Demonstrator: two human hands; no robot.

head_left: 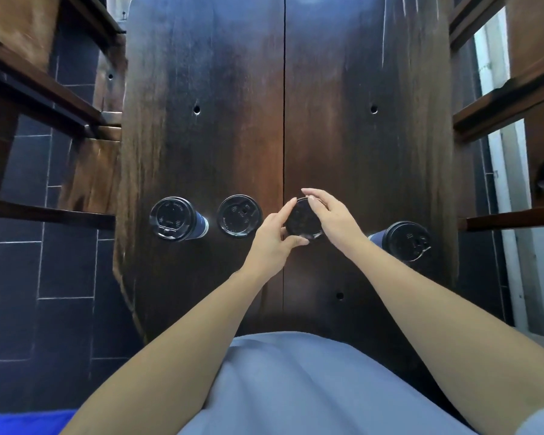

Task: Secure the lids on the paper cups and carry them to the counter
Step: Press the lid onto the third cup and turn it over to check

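Now both the left hand (272, 237) and right hand (330, 216) are pinching the light, thin black lid (302, 221), pressing at nine and three o'clock of its crushable rim.

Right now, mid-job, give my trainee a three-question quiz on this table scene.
1. How many black plastic lids are on the dark wooden table?
2. True or false: the right hand is idle.
3. Which lidded cup do both hands grip: A far-left blue paper cup, B middle cup, C far-right blue paper cup?

Key: 1. Four. 2. False; it and the left hand hold the middle lid. 3. B.
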